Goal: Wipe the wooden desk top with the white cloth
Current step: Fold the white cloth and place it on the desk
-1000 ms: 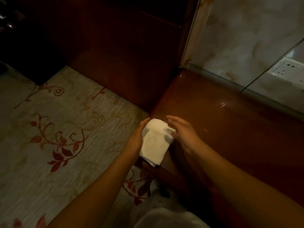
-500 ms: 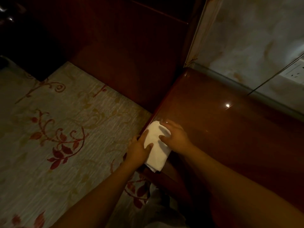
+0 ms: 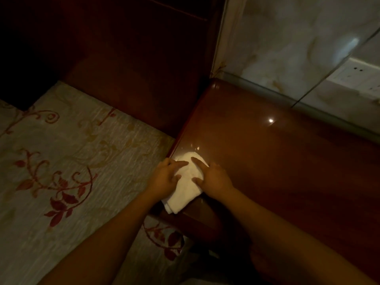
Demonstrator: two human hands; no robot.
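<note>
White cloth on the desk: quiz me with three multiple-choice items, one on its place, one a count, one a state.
1. Where does the white cloth lie?
A. on the near left corner of the wooden desk top, one end hanging over the front edge
B. on the carpet
C. against the marble wall

2. How many hands touch it?
A. none
B. one
C. two

3. What state is the cloth in?
A. spread out flat in one layer
B. folded into a pad
C. rolled into a ball

Answers:
1 A: it sits at the corner beside the floral carpet, its lower end past the edge.
2 C: the left hand and the right hand both press on it.
3 B: layered edges show at its lower end.
</note>
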